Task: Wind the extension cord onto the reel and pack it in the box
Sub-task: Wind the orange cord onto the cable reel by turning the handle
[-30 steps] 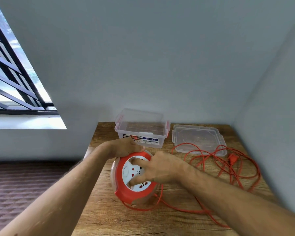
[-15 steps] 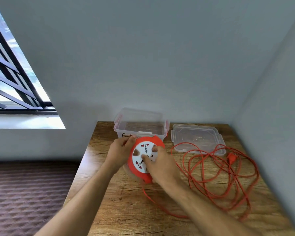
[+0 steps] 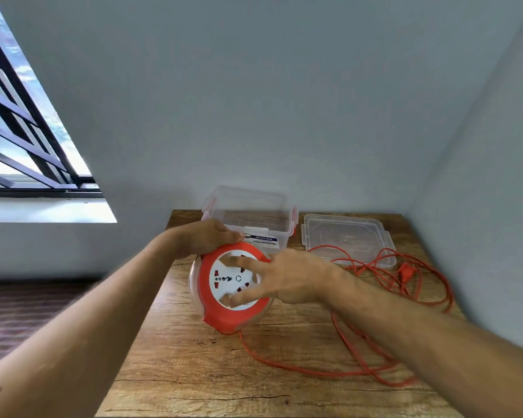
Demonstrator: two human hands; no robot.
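Note:
The round red reel [image 3: 224, 318] with a white socket face is tilted above the wooden table [image 3: 194, 372]. My left hand [image 3: 206, 238] grips its upper left rim. My right hand [image 3: 284, 280] lies over the face, fingers spread into the recesses of the white disc. An orange cord [image 3: 314, 371] runs from the reel's bottom and lies in loose loops at the right, its orange plug [image 3: 405, 271] among them. The clear plastic box [image 3: 251, 218] stands open behind the reel.
The box's clear lid [image 3: 347, 236] lies flat to the right of the box, partly under cord loops. Grey walls close the table at the back and right. A barred window [image 3: 27, 140] is at the left, and the floor lies below the table's left edge.
The reel has been lifted and turned between the frames. My right hand now lies with fingers spread on the face instead of curled over it. Both arms have come closer to the camera.

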